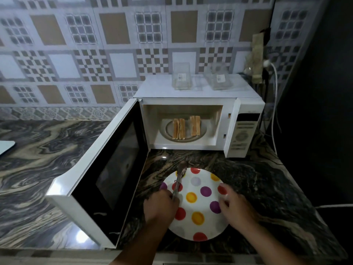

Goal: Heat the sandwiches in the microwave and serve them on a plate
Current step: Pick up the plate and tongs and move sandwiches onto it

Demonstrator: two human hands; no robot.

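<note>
Left hand (161, 204) grips tongs (178, 181), apparently; right hand (236, 204) on plate (198, 222).

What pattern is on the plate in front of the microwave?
The plate is white with red, yellow and purple polka dots, seen in the head view.

Count on inspection: one microwave (191, 115); two sandwiches (179, 128) inside it; one spotted plate (198, 203); one pair of tongs (178, 180); two clear containers (181, 77) on top; two hands (160, 205).
</note>
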